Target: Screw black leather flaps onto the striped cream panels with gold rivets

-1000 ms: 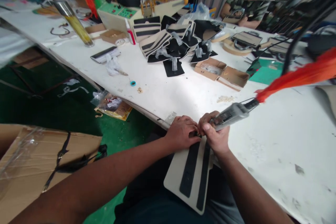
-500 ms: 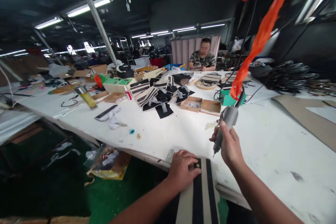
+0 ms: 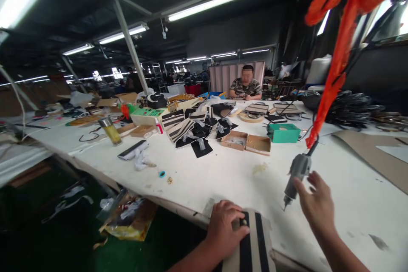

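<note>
My left hand (image 3: 223, 229) grips the near end of a black-and-beige striped panel (image 3: 254, 242) at the table's front edge. Between thumb and fingers a small brass-coloured fitting (image 3: 245, 222) shows on a black stripe. To the right, an electric screwdriver (image 3: 298, 175) hangs tip down from an orange strip (image 3: 331, 89), above the tabletop. My right hand (image 3: 318, 204) is just beside it, fingers apart, holding nothing; whether the thumb still touches the tool I cannot tell.
On the white table (image 3: 223, 178) lie a blue ring (image 3: 162, 174), small brass pieces (image 3: 170, 180), a pile of striped and black pieces (image 3: 202, 146), small cardboard boxes (image 3: 258, 145) and a green box (image 3: 284, 133). A bottle (image 3: 110, 131) stands left. A person (image 3: 245, 85) sits across.
My right hand has let go of the screwdriver and opened to its right. The tool now hangs free, farther right. My left hand stays on the striped panel. The camera view has tilted up.
</note>
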`<action>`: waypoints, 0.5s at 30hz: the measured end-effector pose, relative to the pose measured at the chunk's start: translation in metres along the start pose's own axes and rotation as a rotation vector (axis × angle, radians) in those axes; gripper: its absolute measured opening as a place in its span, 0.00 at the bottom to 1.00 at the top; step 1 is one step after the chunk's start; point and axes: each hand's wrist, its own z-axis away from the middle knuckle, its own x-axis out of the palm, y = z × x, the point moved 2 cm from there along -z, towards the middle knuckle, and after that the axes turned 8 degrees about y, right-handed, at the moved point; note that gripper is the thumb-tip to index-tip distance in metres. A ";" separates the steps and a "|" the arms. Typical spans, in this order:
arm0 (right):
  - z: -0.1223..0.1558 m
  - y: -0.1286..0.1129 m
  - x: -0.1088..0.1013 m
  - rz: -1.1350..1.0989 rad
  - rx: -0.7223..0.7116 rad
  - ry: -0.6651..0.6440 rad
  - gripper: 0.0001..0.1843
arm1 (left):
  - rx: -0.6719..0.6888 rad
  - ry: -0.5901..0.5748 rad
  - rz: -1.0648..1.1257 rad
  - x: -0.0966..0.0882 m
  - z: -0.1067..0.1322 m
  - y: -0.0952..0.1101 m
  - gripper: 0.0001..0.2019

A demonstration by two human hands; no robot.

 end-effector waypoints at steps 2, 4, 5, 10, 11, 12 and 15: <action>0.029 0.000 -0.017 0.022 -0.193 0.039 0.50 | 0.012 0.005 0.011 0.003 0.002 -0.004 0.20; 0.066 0.003 -0.021 0.001 -0.359 -0.229 0.35 | 0.029 0.000 0.007 0.005 0.002 -0.006 0.19; 0.085 0.005 -0.020 -0.017 -0.468 -0.401 0.29 | 0.037 -0.009 0.000 0.006 0.002 -0.007 0.19; 0.133 0.012 0.008 0.042 -0.842 -0.757 0.17 | 0.030 -0.037 0.033 0.000 0.002 0.001 0.18; 0.133 0.014 0.012 0.069 -0.850 -0.741 0.17 | 0.019 0.001 0.071 -0.004 0.006 0.003 0.18; 0.132 0.015 0.015 0.093 -0.851 -0.720 0.17 | 0.003 0.058 0.115 -0.009 0.012 0.003 0.18; 0.127 0.020 0.017 0.137 -0.889 -0.711 0.18 | -0.098 0.256 0.232 -0.026 0.047 -0.006 0.15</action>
